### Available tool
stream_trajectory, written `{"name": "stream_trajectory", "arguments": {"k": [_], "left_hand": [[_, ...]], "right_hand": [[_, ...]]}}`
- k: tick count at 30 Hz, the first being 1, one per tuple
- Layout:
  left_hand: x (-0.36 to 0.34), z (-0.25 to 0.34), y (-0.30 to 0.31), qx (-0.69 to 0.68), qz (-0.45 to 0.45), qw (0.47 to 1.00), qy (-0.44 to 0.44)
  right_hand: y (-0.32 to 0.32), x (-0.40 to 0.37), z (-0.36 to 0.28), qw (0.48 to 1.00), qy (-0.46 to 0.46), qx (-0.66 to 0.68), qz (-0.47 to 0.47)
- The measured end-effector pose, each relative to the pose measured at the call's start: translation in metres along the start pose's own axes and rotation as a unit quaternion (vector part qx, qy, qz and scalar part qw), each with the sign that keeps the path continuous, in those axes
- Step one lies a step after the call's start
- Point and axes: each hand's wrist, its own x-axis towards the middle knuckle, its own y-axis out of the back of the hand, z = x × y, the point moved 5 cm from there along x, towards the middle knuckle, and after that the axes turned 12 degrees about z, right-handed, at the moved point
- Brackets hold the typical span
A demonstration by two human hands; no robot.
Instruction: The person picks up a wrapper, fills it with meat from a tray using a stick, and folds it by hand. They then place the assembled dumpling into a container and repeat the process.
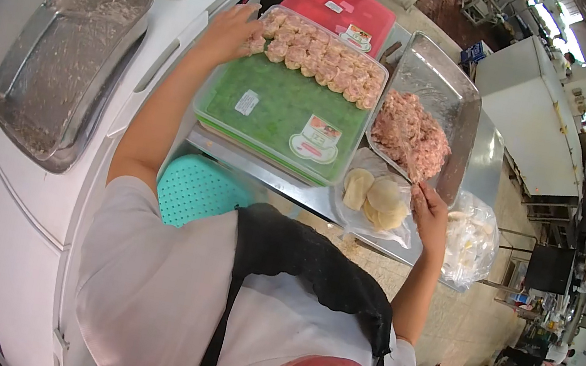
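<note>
My left hand [235, 33] is at the upper left corner of a clear plastic tray with a green base [274, 113]. Its fingers are spread beside a meat-filled dumpling [256, 44] at the end of a row, touching or nearly so. Several rows of open-topped dumplings [323, 55] fill the tray's far part. My right hand [429, 213] is closed on a thin tool [412, 174], whose kind I cannot make out; its far end reaches the minced meat [410, 131]. Close to this hand, round dumpling wrappers [383, 199] lie in a clear plastic bag.
The meat sits in a metal pan [450, 70]. A red-lidded container [340, 5] stands behind the green tray. Right of the wrappers is another filled plastic bag [469, 241]. A metal tray [68, 57] rests on a white freezer [153, 41]; a turquoise stool [199, 190] stands below.
</note>
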Motion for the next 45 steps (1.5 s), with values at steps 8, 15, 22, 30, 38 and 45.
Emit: {"name": "stream_trajectory", "arguments": {"k": [8,15,22,30,38,45], "left_hand": [[0.009,-0.014,-0.024,0.079,-0.062,0.994,0.044],[0.011,-0.024,-0.043,0.009,-0.022,1.0,0.012],[0.021,0.017,-0.024,-0.029,-0.133,0.99,-0.03],[0.021,-0.002,-0.04,0.009,-0.069,0.997,-0.025],[0.033,0.043,-0.059,-0.046,-0.098,0.989,-0.106],[0.032,0.032,-0.056,-0.033,-0.128,0.987,-0.088]], "right_hand": [[-0.018,-0.002,-0.01,1.0,-0.01,-0.02,0.0],[-0.017,-0.009,-0.013,1.0,-0.011,-0.026,0.006],[-0.019,-0.011,-0.022,0.999,-0.045,-0.025,-0.013],[-0.03,-0.014,-0.009,0.999,-0.031,-0.002,-0.015],[-0.021,-0.025,0.006,0.998,-0.044,0.034,-0.006],[-0.01,-0.038,0.02,0.995,-0.074,0.06,0.016]]}}
